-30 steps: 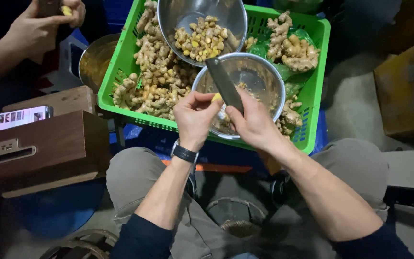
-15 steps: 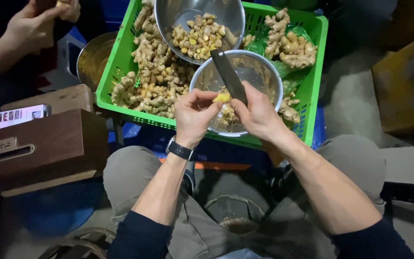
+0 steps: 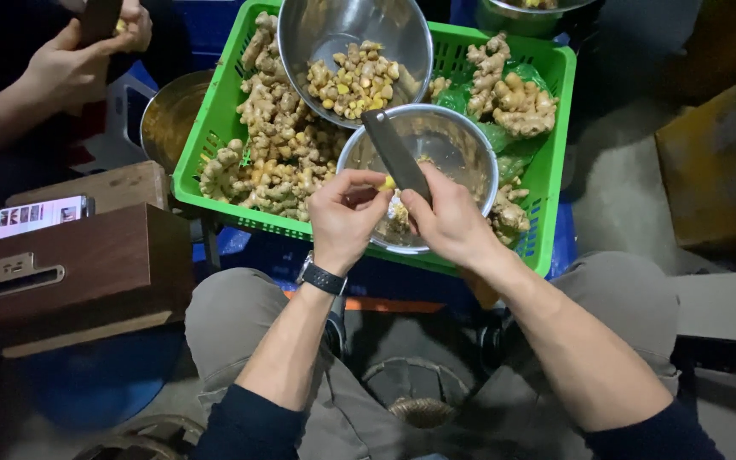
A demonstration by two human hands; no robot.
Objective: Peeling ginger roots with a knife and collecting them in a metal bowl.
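Head view shows your left hand pinching a small, light, firm ginger piece over the steel bowl, your right hand gripping the knife; hold its knobbly ends, since peeled flesh looks slippery.

Left hand pinching, right hand gripping; fingertips meeting.

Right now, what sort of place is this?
Probably an informal food-prep spot, perhaps a market backroom: a green crate heaped with ginger root, steel bowls of pieces, and people seated low, peeling with knives.
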